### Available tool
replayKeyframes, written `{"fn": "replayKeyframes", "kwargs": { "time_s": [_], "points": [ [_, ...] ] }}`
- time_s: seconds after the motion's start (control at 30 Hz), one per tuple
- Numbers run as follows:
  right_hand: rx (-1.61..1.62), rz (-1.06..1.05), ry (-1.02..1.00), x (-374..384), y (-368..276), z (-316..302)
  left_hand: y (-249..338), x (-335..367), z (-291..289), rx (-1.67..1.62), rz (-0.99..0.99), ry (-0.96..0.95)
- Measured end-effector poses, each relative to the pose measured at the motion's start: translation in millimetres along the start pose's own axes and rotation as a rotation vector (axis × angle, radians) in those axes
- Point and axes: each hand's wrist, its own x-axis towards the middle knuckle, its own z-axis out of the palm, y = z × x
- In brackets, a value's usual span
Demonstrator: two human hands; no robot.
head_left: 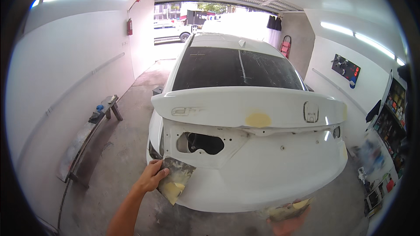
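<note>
My left hand (pixel 153 175) pinches a dark sheet of sandpaper (pixel 176 178) by its upper left edge. Pale and yellow dust coats the sheet, which hangs in front of the white car's lower left rear. My right hand (pixel 292 223), smeared by motion, grips a second dusty, yellow-marked sandpaper piece (pixel 289 210) below the car's rear edge. Ahead of both hands stands the white car (pixel 271 166), stripped of its rear lights and badge. A yellow filler patch (pixel 258 119) marks the trunk lid (pixel 227 107), and an oblong opening (pixel 204 143) shows below it.
Along the left wall runs a low bench (pixel 83 142) with a blue item (pixel 99 108) on it. Shelves of bottles and cans (pixel 393 105) stand at right, with clutter (pixel 376 192) on the floor below. A red stepladder (pixel 285 46) leans at the back right.
</note>
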Motion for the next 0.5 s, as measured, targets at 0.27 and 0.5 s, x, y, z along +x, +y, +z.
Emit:
{"fn": "replayKeyframes", "kwargs": {
  "time_s": [0.27, 0.5],
  "points": [
    [-0.260, -0.191, 0.557, 35, 29, -1, -65, -17, 39, 0.058, -0.036, -0.285],
    [-0.542, -0.146, 0.459, 16, 33, -5, -142, -15, 76, 0.108, -0.029, -0.357]
  ]
}}
